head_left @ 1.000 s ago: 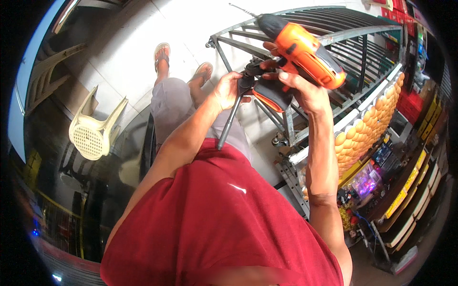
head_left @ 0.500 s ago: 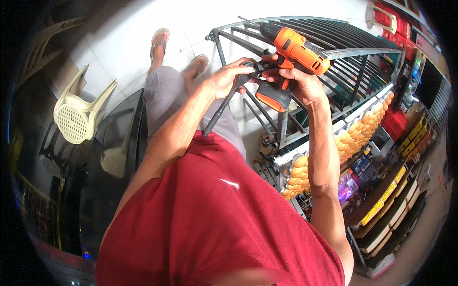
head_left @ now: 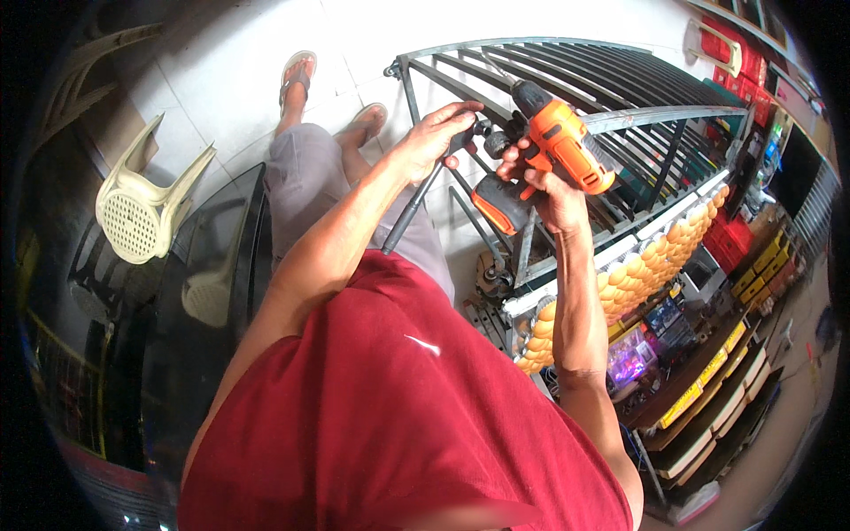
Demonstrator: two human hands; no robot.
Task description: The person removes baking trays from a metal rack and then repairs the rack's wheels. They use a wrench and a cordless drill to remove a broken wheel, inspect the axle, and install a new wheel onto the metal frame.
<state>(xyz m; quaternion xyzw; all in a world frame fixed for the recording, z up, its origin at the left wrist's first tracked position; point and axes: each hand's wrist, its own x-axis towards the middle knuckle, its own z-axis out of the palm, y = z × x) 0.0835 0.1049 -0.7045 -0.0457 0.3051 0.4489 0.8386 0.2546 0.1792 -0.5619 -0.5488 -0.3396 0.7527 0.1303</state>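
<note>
My right hand (head_left: 553, 190) is closed round the handle of an orange and black cordless drill (head_left: 571, 146). A thin bit points from the drill's black chuck toward the far left. Just in front of its fingers is a small round black part (head_left: 498, 144); whether the fingers grip it I cannot tell. My left hand (head_left: 434, 142) is closed on a black fitting with a long thin black rod (head_left: 409, 217) slanting down toward my shirt. A short black end of this piece shows beside my left fingertips, close to the round part.
A dark metal rack of parallel bars (head_left: 655, 115) stands beyond and right of my hands. Egg-like tan rounds (head_left: 655, 261) line its near side. At left, a cream plastic chair (head_left: 133, 226) stands by a dark glossy surface (head_left: 190, 354). Shelves with yellow-edged boards (head_left: 704, 380) are at right.
The drill and my right hand have come down and toward me, with the drill tilted more steeply. My left hand's black fitting and the round part now show a small gap between them.
</note>
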